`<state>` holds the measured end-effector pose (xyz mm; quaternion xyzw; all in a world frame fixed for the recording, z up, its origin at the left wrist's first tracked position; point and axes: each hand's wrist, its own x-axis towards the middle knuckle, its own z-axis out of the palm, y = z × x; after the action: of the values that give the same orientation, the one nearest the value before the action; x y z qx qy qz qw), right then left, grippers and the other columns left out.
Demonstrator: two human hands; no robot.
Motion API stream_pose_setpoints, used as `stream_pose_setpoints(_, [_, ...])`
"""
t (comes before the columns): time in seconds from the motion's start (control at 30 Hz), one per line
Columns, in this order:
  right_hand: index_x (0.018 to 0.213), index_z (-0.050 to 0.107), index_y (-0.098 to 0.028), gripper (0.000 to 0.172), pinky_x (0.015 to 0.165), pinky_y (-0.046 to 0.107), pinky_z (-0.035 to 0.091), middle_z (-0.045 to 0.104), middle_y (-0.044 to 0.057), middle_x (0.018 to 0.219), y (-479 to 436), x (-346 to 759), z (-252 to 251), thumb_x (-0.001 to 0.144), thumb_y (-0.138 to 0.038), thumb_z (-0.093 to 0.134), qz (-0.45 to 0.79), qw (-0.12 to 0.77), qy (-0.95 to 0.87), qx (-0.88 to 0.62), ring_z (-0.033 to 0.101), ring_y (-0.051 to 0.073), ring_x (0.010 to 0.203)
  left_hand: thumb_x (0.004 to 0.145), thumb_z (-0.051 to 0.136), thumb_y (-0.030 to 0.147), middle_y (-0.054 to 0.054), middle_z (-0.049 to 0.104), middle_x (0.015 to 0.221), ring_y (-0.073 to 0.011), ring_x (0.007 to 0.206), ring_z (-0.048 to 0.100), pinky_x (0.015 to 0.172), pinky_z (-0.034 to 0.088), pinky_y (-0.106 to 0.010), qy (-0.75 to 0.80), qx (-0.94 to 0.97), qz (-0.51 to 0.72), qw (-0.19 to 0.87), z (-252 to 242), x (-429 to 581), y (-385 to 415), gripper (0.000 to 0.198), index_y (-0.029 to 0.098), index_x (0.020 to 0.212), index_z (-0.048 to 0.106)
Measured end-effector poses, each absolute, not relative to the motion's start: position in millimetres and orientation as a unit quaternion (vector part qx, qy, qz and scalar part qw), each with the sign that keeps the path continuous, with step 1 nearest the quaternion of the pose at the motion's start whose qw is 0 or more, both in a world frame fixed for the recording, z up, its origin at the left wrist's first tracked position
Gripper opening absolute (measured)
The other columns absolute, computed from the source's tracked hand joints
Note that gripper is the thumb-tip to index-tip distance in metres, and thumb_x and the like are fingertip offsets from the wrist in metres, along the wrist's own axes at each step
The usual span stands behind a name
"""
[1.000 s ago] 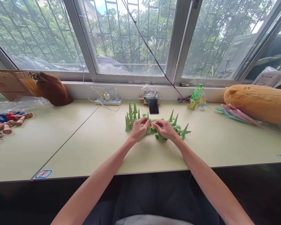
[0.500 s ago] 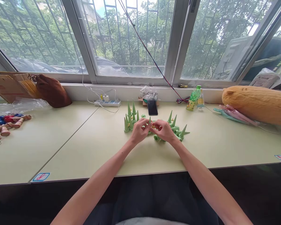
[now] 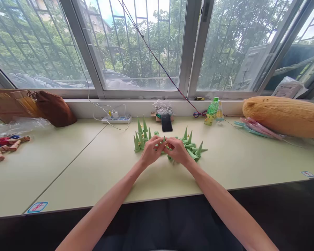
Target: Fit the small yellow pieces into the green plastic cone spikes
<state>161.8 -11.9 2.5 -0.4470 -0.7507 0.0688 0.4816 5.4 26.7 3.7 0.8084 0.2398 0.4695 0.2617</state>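
Evidently, both hands are working over the middle of the desk (image 3: 94, 167); clock positions are taken from the held green cone. At nine to ten o'clock, upright green cones (image 3: 135, 144) are standing in a cluster. At eight o'clock, the left hand (image 3: 152, 151) is curling its fingers inward, apparently clamping the held green cone (image 3: 164, 139), whose tip is pointing up between the two hands. At twelve, a dark phone (image 3: 166, 123) is lying well clear. At four, the right hand (image 3: 178, 150) is bringing its bent fingers together beside the cone; what they are gripping cannot be told. At three to four, loose green pieces (image 3: 199, 151) are lying beyond it. Good handling is probably a matter of the left fingers steadying the cone low down, while the right is applying light, straight pressure, keeping both wrists off the neighbouring pieces.
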Motion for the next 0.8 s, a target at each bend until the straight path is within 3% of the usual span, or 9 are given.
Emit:
stream_pose_setpoints(0.23, [0.065,0.041,-0.021,0.025,0.059,0.026,0.032,0.043,-0.002,0.064,-14.3,156.5,5.8,0.085,-0.029,0.056,0.019,0.514,-0.709,-0.482,0.038,0.013,0.059,0.099,0.033,0.04,-0.008,0.055,0.098,-0.0103,0.066,0.052,0.061,0.048,-0.024,0.277,0.796,0.507,0.178,4.0,1.9,25.7,0.035,0.02,0.115,0.057])
stream_pose_setpoints(0.37, [0.064,0.04,-0.022,0.028,0.059,0.026,0.033,0.043,-0.002,0.06,-21.2,161.5,20.6,0.086,-0.032,0.054,-0.014,0.56,-0.654,-0.509,0.039,0.013,0.056,0.1,0.029,0.041,-0.005,0.054,0.096,-0.0086,0.057,0.046,0.059,0.044,-0.025,0.33,0.765,0.529,0.16,4.6,0.0,27.9,0.035,0.02,0.109,0.055])
stream_pose_setpoints(0.53, [0.07,0.05,-0.021,0.024,0.059,0.025,0.038,0.052,-0.002,0.058,-22.3,192.2,57.4,0.086,-0.039,0.054,-0.022,0.577,-0.604,-0.55,0.045,0.012,0.053,0.099,0.031,0.041,-0.005,0.054,0.095,-0.0094,0.058,0.047,0.055,0.041,-0.024,0.33,0.777,0.503,0.186,0.9,4.0,28.5,0.034,0.019,0.096,0.057])
stream_pose_setpoints(0.8, [0.069,0.06,-0.018,0.015,0.064,0.027,0.041,0.066,0.004,0.066,30.0,260.8,83.3,0.076,-0.031,0.059,-0.05,0.495,-0.605,-0.621,0.058,0.015,0.061,0.099,0.034,0.038,-0.006,0.056,0.093,-0.0111,0.063,0.047,0.056,0.04,-0.024,0.307,0.804,0.474,0.188,-4.0,6.8,28.3,0.033,0.018,0.092,0.059])
